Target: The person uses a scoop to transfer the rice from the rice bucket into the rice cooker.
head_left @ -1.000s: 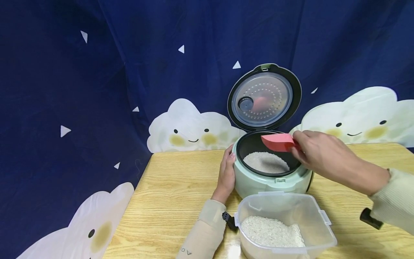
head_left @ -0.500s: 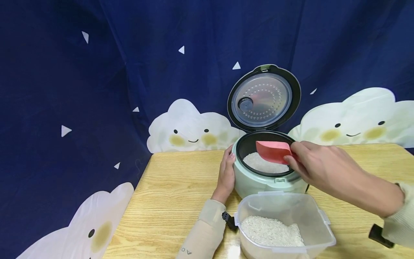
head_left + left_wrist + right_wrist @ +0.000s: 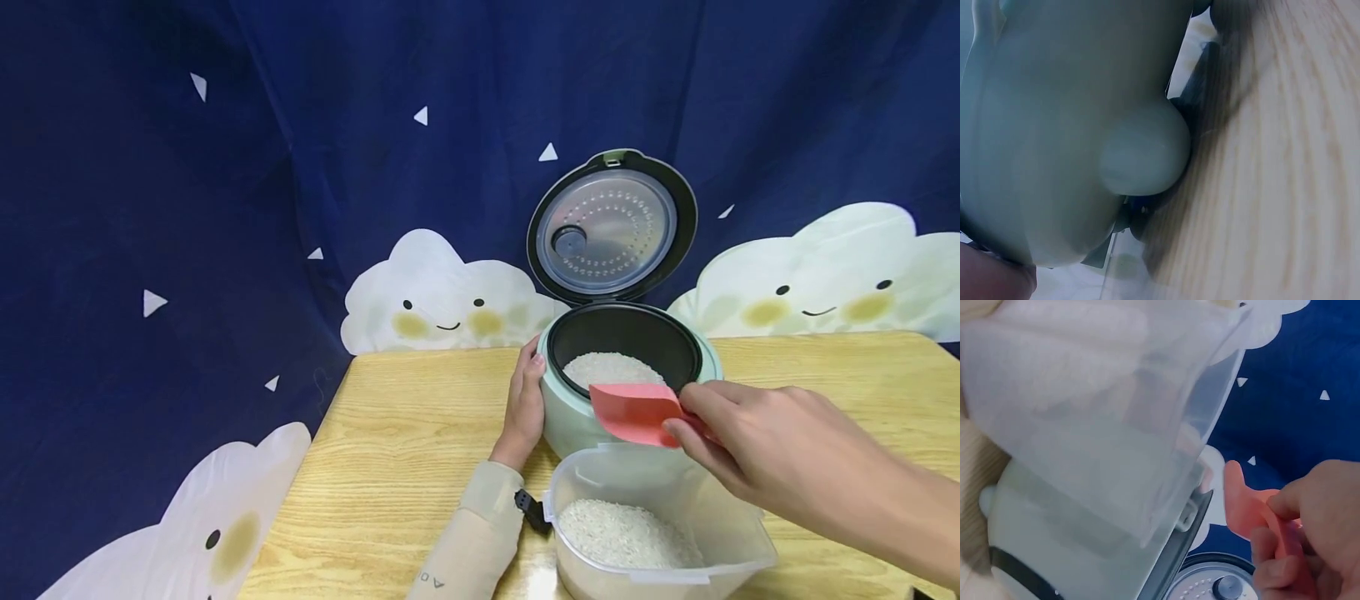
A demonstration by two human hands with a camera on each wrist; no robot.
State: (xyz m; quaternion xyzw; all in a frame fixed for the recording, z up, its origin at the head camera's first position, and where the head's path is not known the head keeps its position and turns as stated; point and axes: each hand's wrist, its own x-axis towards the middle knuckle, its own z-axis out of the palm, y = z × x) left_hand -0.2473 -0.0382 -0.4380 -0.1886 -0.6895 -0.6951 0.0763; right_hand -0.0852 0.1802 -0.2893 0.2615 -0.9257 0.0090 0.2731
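My right hand (image 3: 780,442) grips the handle of a pink scoop (image 3: 633,412) with thumb and fingers. The scoop's bowl overlaps the front rim of the cooker in the head view, and no rice shows in it. A pale green rice cooker (image 3: 570,421) stands with its lid (image 3: 607,225) raised and a mound of white rice (image 3: 611,367) in its dark inner pot. Along the cooker's left side rests my left hand (image 3: 523,408), holding no loose object. In front of the cooker is a clear plastic container (image 3: 738,533) with more rice (image 3: 626,533) heaped toward its left.
The wooden table (image 3: 405,442) extends to the left and right of the cooker. Behind it hangs a dark blue curtain (image 3: 450,58) with clouds and triangles. A black wrist device (image 3: 532,511) on the left sleeve sits near the container's left corner.
The right hand has brought the scoop from over the cooker's pot down and toward me, to the front rim near the container. The left hand, cooker and container stay put.
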